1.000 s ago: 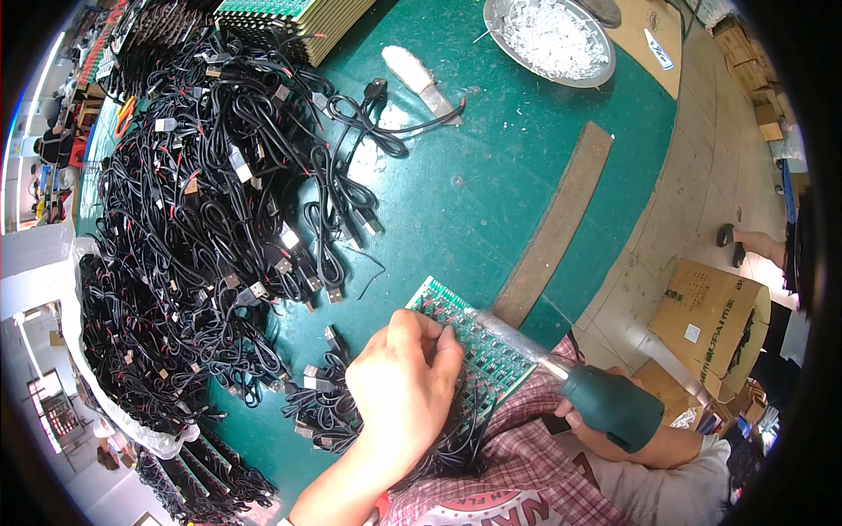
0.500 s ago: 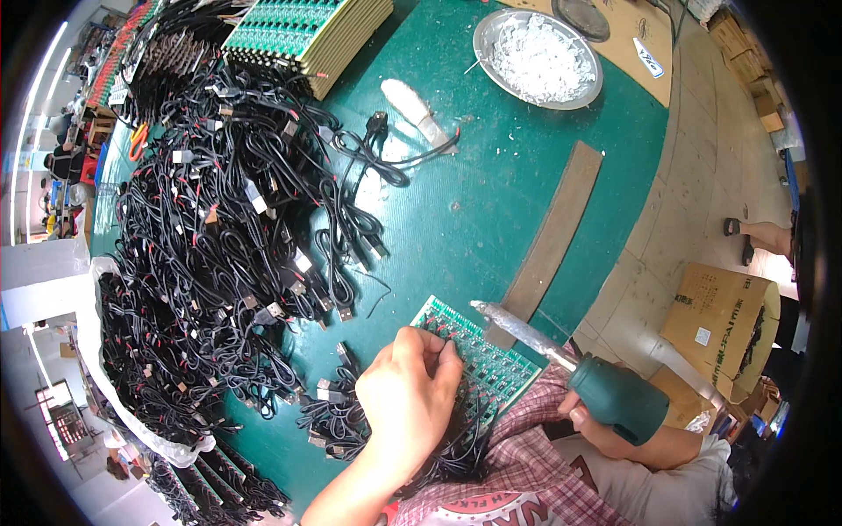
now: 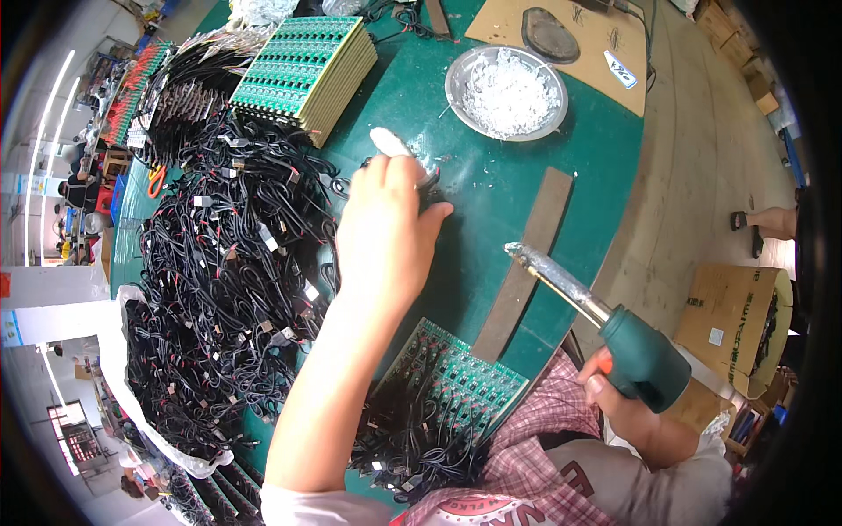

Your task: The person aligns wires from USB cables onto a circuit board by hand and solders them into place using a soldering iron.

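Observation:
My left hand point(image 3: 386, 223) is stretched out over the table, its thumb spread away from the fingers. Its fingertips lie over a black USB cable, mostly hidden, beside a white narrow object point(image 3: 387, 141). In my right hand point(image 3: 614, 399) is a green soldering gun point(image 3: 647, 359), its coated barrel and tip angled up and left above a grey-brown strip point(image 3: 526, 267). A green circuit board panel point(image 3: 474, 373) lies near me at the table's edge. Black cables point(image 3: 412, 438) cover its left and near parts.
A big heap of black USB cables point(image 3: 237, 254) fills the left side. Behind it stands a stack of circuit board panels point(image 3: 303, 66). A metal bowl of white flakes point(image 3: 456, 101) sits at the far right, near a cardboard sheet point(image 3: 495, 26). Orange-handled scissors point(image 3: 156, 181) lie far left.
My left hand has left the circuit board panel and reached forward to the loose cable. The soldering gun, still in my right hand, has shifted slightly right. The view has shifted too.

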`<act>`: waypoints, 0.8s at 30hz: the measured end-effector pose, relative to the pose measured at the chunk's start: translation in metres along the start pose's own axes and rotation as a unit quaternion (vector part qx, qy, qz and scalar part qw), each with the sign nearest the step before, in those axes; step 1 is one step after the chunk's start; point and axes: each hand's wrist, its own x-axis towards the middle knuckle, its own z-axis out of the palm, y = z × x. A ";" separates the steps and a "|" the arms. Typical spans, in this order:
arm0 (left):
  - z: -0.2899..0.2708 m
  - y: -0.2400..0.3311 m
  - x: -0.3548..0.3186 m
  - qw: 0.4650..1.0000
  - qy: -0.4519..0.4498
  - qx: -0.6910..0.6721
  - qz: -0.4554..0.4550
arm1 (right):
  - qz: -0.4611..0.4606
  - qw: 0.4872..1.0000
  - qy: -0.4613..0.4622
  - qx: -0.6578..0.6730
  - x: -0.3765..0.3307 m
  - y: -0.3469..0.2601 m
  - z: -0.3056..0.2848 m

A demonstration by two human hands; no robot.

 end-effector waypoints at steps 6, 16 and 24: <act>-0.041 -0.017 0.008 0.997 -0.008 -0.058 -0.041 | -0.016 0.999 -0.022 -0.027 -0.008 0.007 -0.003; -0.119 0.055 -0.100 0.825 -0.310 -0.297 -0.368 | -0.028 0.949 -0.068 -0.305 -0.009 0.021 0.023; -0.046 0.055 -0.146 0.917 -0.168 -0.149 -0.330 | -0.172 0.928 -0.116 -0.308 -0.011 0.013 0.018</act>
